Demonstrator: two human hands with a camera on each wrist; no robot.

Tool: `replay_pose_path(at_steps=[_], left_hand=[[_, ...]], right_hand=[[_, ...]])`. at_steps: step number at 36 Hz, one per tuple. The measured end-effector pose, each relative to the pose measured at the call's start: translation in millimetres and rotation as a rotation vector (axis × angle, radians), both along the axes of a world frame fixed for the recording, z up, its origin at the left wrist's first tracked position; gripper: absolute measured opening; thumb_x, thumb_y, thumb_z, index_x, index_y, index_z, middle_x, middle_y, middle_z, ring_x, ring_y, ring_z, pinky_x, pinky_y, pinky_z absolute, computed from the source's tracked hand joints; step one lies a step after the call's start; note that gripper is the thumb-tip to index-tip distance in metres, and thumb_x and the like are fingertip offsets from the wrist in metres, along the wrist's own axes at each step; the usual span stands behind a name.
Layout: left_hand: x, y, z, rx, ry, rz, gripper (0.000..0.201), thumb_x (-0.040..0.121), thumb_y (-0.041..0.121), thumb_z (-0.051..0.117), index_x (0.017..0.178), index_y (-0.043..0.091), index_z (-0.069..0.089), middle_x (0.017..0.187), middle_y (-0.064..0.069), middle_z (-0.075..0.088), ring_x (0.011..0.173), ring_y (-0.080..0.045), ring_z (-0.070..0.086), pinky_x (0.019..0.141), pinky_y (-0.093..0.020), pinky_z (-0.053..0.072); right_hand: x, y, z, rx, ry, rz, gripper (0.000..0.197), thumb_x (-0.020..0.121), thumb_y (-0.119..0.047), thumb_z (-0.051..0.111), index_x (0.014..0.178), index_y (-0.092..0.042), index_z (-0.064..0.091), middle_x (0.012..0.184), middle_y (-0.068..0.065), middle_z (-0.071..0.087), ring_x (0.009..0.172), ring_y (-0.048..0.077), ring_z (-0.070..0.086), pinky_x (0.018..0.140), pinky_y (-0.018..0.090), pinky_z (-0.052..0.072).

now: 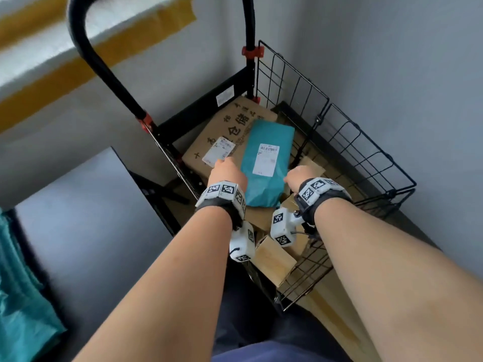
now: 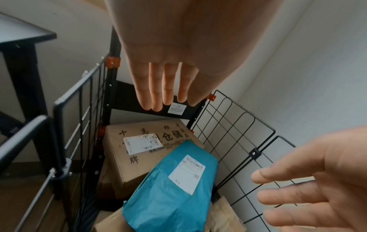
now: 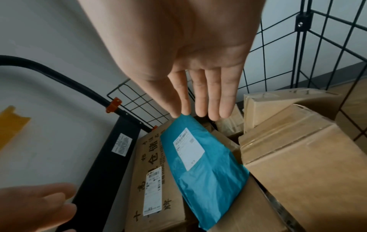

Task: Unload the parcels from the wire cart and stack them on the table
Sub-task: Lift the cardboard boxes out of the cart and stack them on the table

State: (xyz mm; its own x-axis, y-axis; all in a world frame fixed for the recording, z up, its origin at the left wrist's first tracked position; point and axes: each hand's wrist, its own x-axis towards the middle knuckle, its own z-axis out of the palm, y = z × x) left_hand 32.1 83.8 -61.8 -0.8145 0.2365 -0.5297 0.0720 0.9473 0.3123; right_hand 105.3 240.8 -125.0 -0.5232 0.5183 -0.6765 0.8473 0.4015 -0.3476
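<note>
A teal poly mailer (image 1: 264,160) (image 2: 174,188) (image 3: 204,169) with a white label lies slanted on top of a large printed cardboard box (image 1: 222,137) (image 2: 137,146) (image 3: 151,180) inside the black wire cart (image 1: 339,142). My left hand (image 1: 227,171) (image 2: 164,81) hovers just left of the mailer, fingers straight and holding nothing. On the mailer's other side my right hand (image 1: 298,173) (image 3: 200,91) hangs in the air with extended fingers, empty too. Smaller brown boxes (image 1: 271,257) (image 3: 294,149) fill the near end of the cart.
The grey table (image 1: 86,210) stands left of the cart, with a teal parcel (image 1: 21,296) on its near left edge. The cart's black handle (image 1: 99,61) rises at the far left. White walls close in behind and to the right.
</note>
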Motion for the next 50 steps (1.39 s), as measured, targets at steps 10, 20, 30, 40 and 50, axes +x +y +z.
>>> replay_pose_path(at_steps=[10,20,30,40,50], left_hand=[[-29.4,42.5,-66.6,-0.089,-0.134,-0.13,0.04,0.094,0.011,0.04,0.133,0.011,0.045,0.14,-0.011,0.04,0.124,-0.029,0.046,0.095,-0.039,0.043],[-49.1,57.7,-119.9,-0.194,-0.214,-0.224,0.044,0.095,0.013,0.042,0.139,0.014,0.041,0.139,-0.011,0.037,0.123,-0.029,0.047,0.098,-0.039,0.041],[-57.0,56.9,-147.5,-0.24,-0.255,-0.248,0.045,0.095,0.011,0.041,0.14,0.015,0.04,0.139,-0.01,0.037,0.12,-0.028,0.049,0.091,-0.036,0.044],[-55.1,50.3,-144.6,-0.203,-0.275,-0.185,0.045,0.095,0.01,0.041,0.14,0.015,0.04,0.139,-0.011,0.037,0.117,-0.028,0.052,0.094,-0.038,0.047],[-48.3,45.1,-104.6,-0.167,-0.189,-0.07,0.041,0.094,0.014,0.04,0.134,0.013,0.046,0.134,-0.014,0.045,0.119,-0.031,0.048,0.095,-0.04,0.047]], right_hand=[[-15.9,23.0,-68.5,-0.056,-0.133,-0.044,0.039,0.096,-0.018,0.046,0.129,0.0,0.055,0.131,0.017,0.056,0.122,0.031,0.052,0.095,0.033,0.043],[-41.4,30.0,-126.6,-0.09,-0.24,-0.171,0.03,0.093,-0.019,0.049,0.117,-0.004,0.059,0.115,0.012,0.062,0.092,0.029,0.057,0.072,0.033,0.039],[-50.0,22.5,-153.8,-0.132,-0.202,-0.398,0.037,0.087,-0.015,0.063,0.121,-0.005,0.053,0.111,0.012,0.064,0.082,0.026,0.055,0.071,0.032,0.043],[-60.4,26.5,-133.5,-0.155,-0.218,-0.469,0.028,0.089,-0.011,0.057,0.064,-0.008,0.044,0.063,0.004,0.049,0.062,0.02,0.053,0.066,0.029,0.047],[-57.6,31.7,-65.6,-0.116,-0.287,0.014,0.032,0.1,-0.013,0.041,0.125,-0.001,0.058,0.123,0.014,0.06,0.111,0.028,0.058,0.088,0.028,0.045]])
